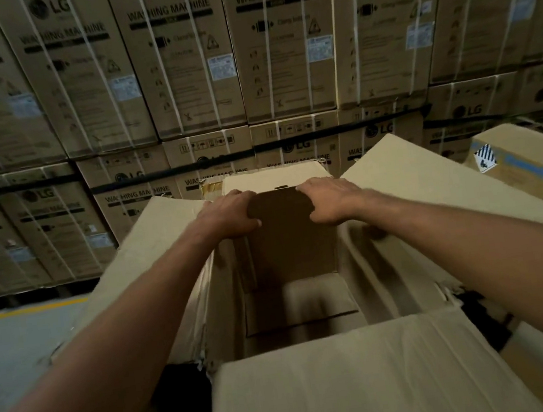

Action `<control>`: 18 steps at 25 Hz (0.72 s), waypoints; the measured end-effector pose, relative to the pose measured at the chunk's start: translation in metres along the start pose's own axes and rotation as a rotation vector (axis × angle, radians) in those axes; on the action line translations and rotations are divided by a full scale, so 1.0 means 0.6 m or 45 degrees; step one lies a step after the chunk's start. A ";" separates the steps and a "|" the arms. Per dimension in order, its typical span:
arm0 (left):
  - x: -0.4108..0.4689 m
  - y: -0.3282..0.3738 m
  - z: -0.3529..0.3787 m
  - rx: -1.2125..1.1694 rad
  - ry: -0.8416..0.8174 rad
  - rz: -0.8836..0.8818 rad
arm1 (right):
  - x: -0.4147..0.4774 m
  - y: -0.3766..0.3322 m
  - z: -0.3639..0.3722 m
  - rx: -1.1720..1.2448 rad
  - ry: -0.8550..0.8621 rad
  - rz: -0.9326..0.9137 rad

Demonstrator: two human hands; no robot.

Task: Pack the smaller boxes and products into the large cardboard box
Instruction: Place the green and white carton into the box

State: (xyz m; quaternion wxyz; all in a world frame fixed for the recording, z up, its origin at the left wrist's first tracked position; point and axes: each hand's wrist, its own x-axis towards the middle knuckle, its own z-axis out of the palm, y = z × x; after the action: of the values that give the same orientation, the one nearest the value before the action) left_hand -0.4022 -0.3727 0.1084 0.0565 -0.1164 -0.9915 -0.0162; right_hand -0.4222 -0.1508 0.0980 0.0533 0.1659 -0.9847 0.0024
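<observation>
Stacked cartons (280, 49) behind — small box (287, 234) in large box (355, 378)

Dim, soft focus, edges bowed and blurred.

Both hands, left (230, 216) and right (333, 201), grip a smaller box (289, 234) upright inside the large cardboard box (355, 378).

Upright brown carton (289, 234) inside open large box (362, 380)
</observation>
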 end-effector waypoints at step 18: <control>-0.385 0.312 -0.054 -0.382 0.546 0.245 | -0.520 0.029 -0.063 0.144 0.585 0.146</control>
State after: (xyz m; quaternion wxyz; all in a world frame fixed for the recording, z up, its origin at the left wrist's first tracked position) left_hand -0.1318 -0.2450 0.1173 0.2482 -0.2111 -0.9278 -0.1818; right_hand -0.1311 -0.0317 0.1028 0.2662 0.1076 -0.9528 0.0983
